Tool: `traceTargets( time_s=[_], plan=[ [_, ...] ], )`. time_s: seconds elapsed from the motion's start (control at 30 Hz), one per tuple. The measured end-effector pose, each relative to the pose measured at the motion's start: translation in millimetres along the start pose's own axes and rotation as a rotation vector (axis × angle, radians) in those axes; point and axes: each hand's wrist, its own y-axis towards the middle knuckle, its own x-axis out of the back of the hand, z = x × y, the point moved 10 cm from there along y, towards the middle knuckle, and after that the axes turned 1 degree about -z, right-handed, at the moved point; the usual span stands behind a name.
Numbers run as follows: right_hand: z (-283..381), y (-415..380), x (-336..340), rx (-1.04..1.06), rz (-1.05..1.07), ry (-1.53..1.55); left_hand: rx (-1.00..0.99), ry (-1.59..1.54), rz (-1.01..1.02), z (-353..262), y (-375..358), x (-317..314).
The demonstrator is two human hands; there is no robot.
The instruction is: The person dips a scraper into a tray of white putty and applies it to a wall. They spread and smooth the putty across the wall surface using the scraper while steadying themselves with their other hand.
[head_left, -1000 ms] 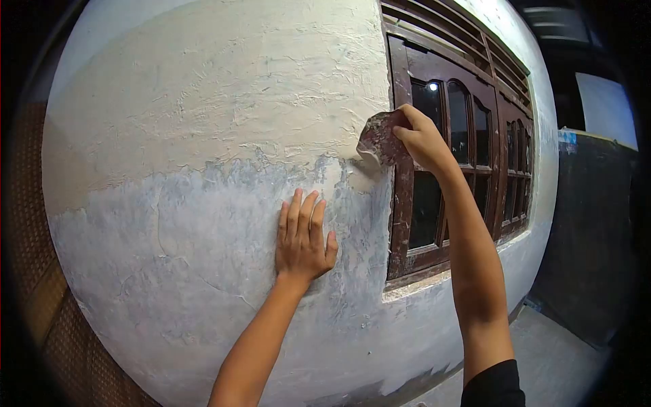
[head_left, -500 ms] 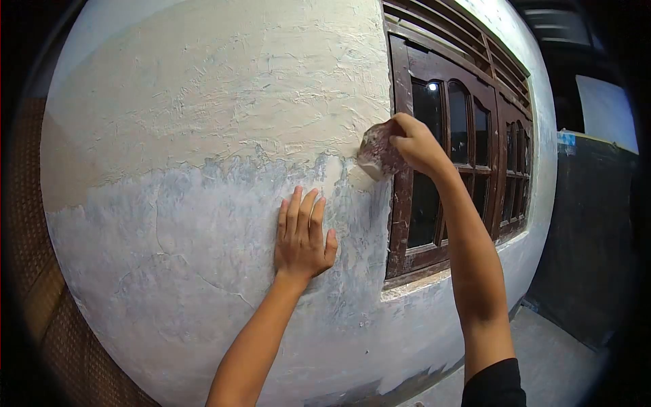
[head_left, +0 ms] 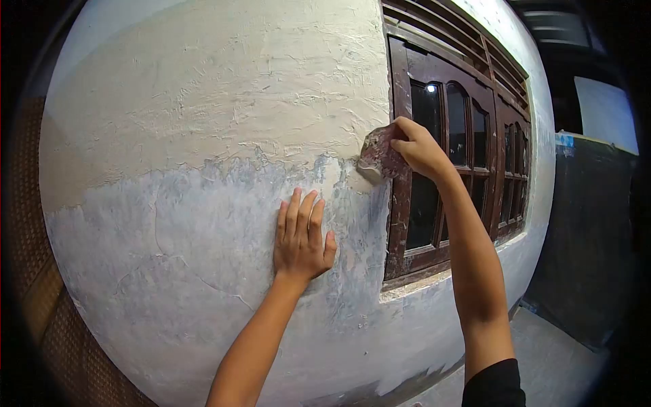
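My left hand [head_left: 300, 241] lies flat on the bare grey-white lower part of the wall [head_left: 203, 271], fingers spread and pointing up. My right hand [head_left: 419, 146] pinches a flat, reddish-brown putty scraper [head_left: 380, 156] by its right side. Pale smears cover the scraper, and its lower left edge meets the wall beside the window frame. Cream putty [head_left: 258, 81] with rough ridges coats the upper wall and ends in a ragged line just above my left fingertips. Some cream patches lie below that line, near the scraper.
A dark brown wooden window [head_left: 422, 163] with glass panes stands right beside my right hand. Its sill [head_left: 413, 288] has a chipped edge. Woven panelling [head_left: 74, 346] borders the wall on the left. A dark sheet-like panel [head_left: 586, 237] stands at the right, above a grey floor [head_left: 553, 359].
My right hand and the scraper have shifted slightly downward, and the scraper's angle differs a little. My left hand stays in place on the wall.
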Motion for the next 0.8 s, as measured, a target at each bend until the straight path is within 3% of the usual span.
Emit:
traceTargets(
  time_s=[0.03, 0.17, 0.3, 0.5, 0.6, 0.8],
  plan=[
    [7, 1, -3, 0.091, -0.001, -0.117, 0.000, 0.000, 0.001, -1, 0, -1],
    [-3, 1, 14, -0.105, -0.060, 0.137, 0.000, -0.001, -0.004, 1, -1, 0],
    [5, 0, 1, 0.042, -0.014, -0.049, 0.000, -0.009, 0.000, 0, 0, 1],
    [-5, -8, 28, -0.088, -0.144, 0.072, 0.008, -0.014, 0.002, 0, 0, 0],
    [-14, -39, 24, -0.289, -0.249, 0.585, 0.010, -0.002, -0.007, 1, 0, 1],
    [-50, -83, -38, -0.491, -0.394, 0.856, 0.010, -0.014, -0.016, 2, -1, -1]
  ],
)
